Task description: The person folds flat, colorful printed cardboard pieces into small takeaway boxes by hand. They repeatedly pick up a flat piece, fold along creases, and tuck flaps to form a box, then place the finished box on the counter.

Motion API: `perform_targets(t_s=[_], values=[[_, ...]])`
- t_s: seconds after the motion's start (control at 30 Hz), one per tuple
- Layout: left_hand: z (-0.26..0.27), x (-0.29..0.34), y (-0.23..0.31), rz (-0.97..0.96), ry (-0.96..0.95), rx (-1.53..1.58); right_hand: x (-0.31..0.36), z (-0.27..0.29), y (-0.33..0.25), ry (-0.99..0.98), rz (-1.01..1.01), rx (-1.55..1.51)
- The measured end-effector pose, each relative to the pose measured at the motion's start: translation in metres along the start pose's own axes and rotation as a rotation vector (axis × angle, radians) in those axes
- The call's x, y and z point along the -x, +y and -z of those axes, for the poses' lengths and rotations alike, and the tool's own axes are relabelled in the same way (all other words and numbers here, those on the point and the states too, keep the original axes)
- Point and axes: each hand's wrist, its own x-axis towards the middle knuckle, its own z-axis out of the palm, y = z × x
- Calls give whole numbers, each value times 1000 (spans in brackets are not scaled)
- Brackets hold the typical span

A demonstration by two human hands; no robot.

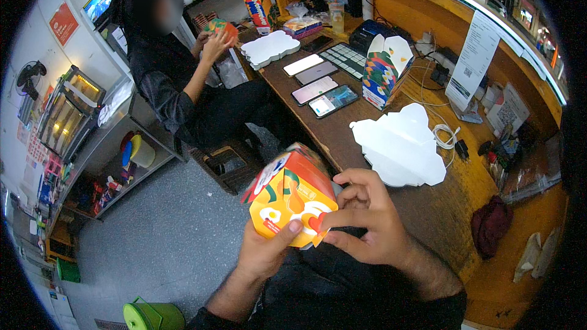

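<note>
A colourful food carton, yellow on the side toward me and red above, is held up over my lap. My left hand grips it from below, with the thumb pressed on the yellow face. At its right edge my right hand pinches the carton between thumb and fingers; the other fingers are bent above. On the table to the right lies a stack of flat white carton blanks. Behind it stands a folded patterned carton with its top flaps up. The carton's far side and underside are hidden.
Several phones lie beside a keyboard. More white blanks sit at the table's far end. A seated person at the left handles another carton. A white cable and dark red cloth are at right; a green bucket stands below.
</note>
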Motion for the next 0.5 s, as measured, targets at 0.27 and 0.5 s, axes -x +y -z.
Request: perform_targets(t_s=[0.27, 0.5], values=[[-13, 4, -20, -137, 15, 35, 5, -10, 17, 61, -110, -201], [-18, 5, -21, -186, 8, -44, 1, -4, 8, 73, -81, -127]])
